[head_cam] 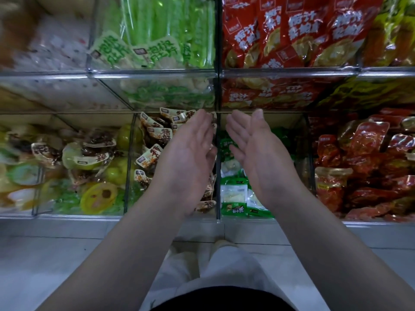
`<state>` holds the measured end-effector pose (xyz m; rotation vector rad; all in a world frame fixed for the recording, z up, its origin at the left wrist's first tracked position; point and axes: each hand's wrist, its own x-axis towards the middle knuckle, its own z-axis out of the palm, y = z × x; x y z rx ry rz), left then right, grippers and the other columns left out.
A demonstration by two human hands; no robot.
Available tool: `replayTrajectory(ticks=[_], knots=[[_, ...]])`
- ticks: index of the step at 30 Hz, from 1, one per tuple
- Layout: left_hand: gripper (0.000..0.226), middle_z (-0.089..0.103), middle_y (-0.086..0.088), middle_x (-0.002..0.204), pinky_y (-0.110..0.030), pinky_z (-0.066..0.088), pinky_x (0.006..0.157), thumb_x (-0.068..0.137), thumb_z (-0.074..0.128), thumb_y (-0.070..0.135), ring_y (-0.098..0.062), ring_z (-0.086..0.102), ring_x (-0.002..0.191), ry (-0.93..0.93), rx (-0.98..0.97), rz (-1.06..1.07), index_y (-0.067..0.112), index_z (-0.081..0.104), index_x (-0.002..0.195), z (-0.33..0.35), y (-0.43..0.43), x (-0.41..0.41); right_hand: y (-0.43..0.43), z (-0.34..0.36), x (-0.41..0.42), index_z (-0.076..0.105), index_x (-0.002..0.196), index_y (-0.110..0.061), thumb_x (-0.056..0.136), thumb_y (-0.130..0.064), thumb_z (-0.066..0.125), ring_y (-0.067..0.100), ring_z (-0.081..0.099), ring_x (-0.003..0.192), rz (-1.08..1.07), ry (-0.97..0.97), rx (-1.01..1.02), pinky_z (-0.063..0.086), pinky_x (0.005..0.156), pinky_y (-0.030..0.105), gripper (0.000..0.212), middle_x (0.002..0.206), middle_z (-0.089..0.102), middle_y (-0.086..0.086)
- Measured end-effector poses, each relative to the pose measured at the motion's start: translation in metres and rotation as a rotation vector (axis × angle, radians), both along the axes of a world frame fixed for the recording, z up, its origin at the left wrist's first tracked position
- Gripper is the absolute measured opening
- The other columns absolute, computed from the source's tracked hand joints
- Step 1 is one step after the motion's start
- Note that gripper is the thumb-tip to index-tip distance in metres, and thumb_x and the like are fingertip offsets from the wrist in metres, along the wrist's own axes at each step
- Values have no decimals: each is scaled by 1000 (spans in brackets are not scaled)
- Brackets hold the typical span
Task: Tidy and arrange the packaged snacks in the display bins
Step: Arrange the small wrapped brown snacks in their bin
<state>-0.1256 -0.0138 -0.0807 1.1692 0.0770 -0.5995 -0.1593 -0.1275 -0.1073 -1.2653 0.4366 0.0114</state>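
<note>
Brown-packet bin, step in hand: judged as a gathering move. The left hand (188,158) and right hand (253,153) hang at lower centre of the frame, palms facing, fingers straight, holding nothing, with a narrow gap between them. Whether they touch any packet cannot be told.
Doing it well: the clear divider (217,199) runs right under that gap, so both palms should probably go down into one bin, not astride the wall. They can then press the loose packets together, labels up.
Centre-left bin, lower row: brown-and-cream packets (155,133), jumbled, under the left hand.
Centre-right bin, lower row: green-and-white packets (233,194), under the right hand.
Lower left bin: yellow-green cups (89,153) mixed with brown packets.
Lower right bin: red packets (363,158), heaped.
Upper row: green packs (157,30) at centre, red packs (292,30) to their right, yellow packs (395,30) at far right. The upper left is too blurred to tell.
</note>
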Motion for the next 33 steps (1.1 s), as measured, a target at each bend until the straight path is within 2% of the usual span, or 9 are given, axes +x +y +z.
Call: replayTrajectory(ticks=[2, 4, 8, 11, 15, 19, 25, 33], knots=[[54, 33, 4, 156, -27, 27, 105, 101, 29, 34, -10, 30, 143, -26, -7, -5, 19, 26, 153, 7, 12, 5, 13, 7, 5, 38, 148, -19, 74, -66, 33, 0, 46, 128, -9, -25, 0, 35, 105, 22, 88, 149, 45, -6], [55, 32, 4, 156, -27, 27, 103, 100, 30, 35, -10, 29, 143, -42, -6, -12, 19, 25, 153, 15, 26, 13, 26, 13, 11, 38, 147, -20, 70, -66, 33, -1, 47, 127, -31, -42, -1, 34, 108, 24, 90, 148, 46, -6], [56, 31, 3, 157, -29, 26, 107, 100, 29, 37, -10, 29, 143, -90, -16, -44, 18, 24, 153, 27, 53, 31, 54, 26, 19, 38, 147, -21, 71, -70, 34, -1, 46, 130, -54, -92, -9, 35, 110, 26, 91, 148, 45, -8], [66, 32, 4, 156, -30, 27, 109, 92, 36, 40, -10, 31, 142, -122, -15, -72, 18, 23, 153, 35, 72, 43, 73, 35, 24, 37, 148, -23, 73, -70, 32, -1, 44, 131, -62, -123, -29, 34, 111, 27, 88, 150, 43, -8], [57, 32, 3, 156, -31, 26, 110, 100, 30, 38, -10, 31, 142, -145, -41, -110, 19, 23, 153, 37, 97, 59, 96, 42, 35, 36, 148, -22, 73, -70, 32, -3, 44, 128, -102, -137, -47, 34, 109, 26, 89, 150, 43, -8], [59, 32, 5, 156, -28, 28, 106, 99, 31, 39, -8, 30, 142, -165, -47, -154, 20, 23, 153, 38, 121, 77, 119, 47, 47, 34, 149, -22, 73, -68, 29, -3, 43, 128, -137, -145, -83, 34, 109, 25, 89, 150, 42, -8], [83, 32, 7, 156, -28, 28, 106, 78, 42, 48, -8, 31, 142, -176, -71, -214, 22, 21, 154, 40, 148, 100, 145, 48, 62, 34, 149, -20, 71, -68, 31, -3, 45, 126, -210, -149, -93, 35, 106, 22, 92, 150, 43, -7], [85, 29, 5, 157, -29, 27, 109, 78, 42, 46, -10, 29, 143, -179, -90, -210, 20, 18, 155, 46, 150, 122, 138, 57, 83, 33, 149, -21, 74, -67, 29, 1, 43, 131, -258, -154, -155, 33, 111, 28, 88, 151, 41, -7]])
